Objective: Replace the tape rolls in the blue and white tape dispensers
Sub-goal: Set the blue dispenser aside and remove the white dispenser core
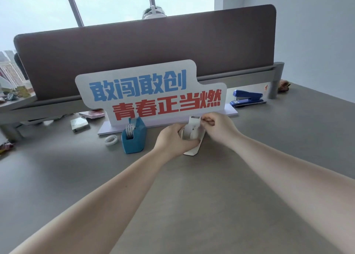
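The dispenser (192, 136) under my left hand (173, 141) is white; the other dispenser (134, 138) is blue, with a white patterned tape roll (129, 131) in it. A loose white tape roll (111, 140) lies on the grey surface (211, 196). The sign (153, 94) is white with blue lettering above red. The stapler (247, 98) is dark blue, the partition (146, 59) brownish mauve.
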`<action>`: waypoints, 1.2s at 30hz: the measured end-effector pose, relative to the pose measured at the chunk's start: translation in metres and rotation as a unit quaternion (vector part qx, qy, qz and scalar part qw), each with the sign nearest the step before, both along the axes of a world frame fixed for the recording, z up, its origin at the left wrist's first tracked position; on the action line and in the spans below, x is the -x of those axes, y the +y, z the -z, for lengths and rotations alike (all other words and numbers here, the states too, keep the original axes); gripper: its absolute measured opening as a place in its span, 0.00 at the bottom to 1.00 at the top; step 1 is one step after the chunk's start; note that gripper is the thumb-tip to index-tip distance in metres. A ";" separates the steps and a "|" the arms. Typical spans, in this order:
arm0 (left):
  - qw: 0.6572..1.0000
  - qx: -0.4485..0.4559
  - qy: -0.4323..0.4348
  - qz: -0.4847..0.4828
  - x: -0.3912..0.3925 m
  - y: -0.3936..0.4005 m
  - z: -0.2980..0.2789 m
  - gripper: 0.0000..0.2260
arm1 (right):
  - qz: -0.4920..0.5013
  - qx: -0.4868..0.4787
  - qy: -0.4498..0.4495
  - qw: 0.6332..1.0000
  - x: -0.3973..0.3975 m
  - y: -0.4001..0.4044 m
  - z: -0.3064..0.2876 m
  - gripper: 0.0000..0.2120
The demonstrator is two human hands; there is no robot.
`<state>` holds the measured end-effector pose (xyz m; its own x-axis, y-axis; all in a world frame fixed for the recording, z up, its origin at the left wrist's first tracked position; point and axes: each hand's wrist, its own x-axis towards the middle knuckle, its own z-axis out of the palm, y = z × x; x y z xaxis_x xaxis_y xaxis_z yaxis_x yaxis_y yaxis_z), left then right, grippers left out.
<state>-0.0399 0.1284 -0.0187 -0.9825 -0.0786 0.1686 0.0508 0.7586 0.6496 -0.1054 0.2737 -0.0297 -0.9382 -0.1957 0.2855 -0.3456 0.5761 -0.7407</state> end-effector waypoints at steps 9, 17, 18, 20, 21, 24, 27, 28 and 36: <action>0.998 -0.007 -0.046 0.038 -0.031 -0.020 -0.002 0.28 | -0.022 -0.070 0.022 0.997 -0.032 0.001 -0.005 0.13; 0.999 -0.001 -0.041 0.033 -0.068 -0.035 -0.004 0.28 | -0.015 -0.081 0.028 0.996 -0.064 -0.003 -0.009 0.12; 0.999 -0.001 -0.035 0.032 -0.072 -0.036 -0.005 0.27 | -0.008 -0.076 0.030 0.997 -0.068 -0.003 -0.008 0.12; 0.999 -0.004 -0.024 0.033 -0.079 -0.039 -0.006 0.25 | -0.002 -0.074 0.034 0.997 -0.076 -0.003 -0.008 0.11; 0.999 -0.005 -0.022 0.033 -0.083 -0.041 -0.006 0.24 | -0.001 -0.074 0.036 0.997 -0.080 -0.002 -0.008 0.10; 0.998 -0.011 -0.040 0.038 -0.095 -0.046 -0.007 0.25 | -0.006 -0.067 0.052 0.996 -0.094 -0.002 -0.008 0.09; 0.996 -0.038 -0.059 0.051 -0.107 -0.052 -0.007 0.25 | -0.015 -0.073 0.042 0.996 -0.106 -0.001 -0.008 0.09; 0.996 -0.044 -0.062 0.054 -0.111 -0.053 -0.007 0.25 | -0.020 -0.073 0.032 0.997 -0.109 0.000 -0.009 0.09; 0.991 -0.075 -0.078 0.081 -0.140 -0.059 -0.008 0.22 | -0.095 -0.091 -0.042 0.990 -0.141 0.007 -0.015 0.14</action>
<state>0.0998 0.0699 -0.0105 -0.9975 0.0697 0.0112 0.0535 0.6432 0.7638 0.0357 0.2809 -0.0147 -0.8985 -0.4117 0.1524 -0.4023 0.6333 -0.6611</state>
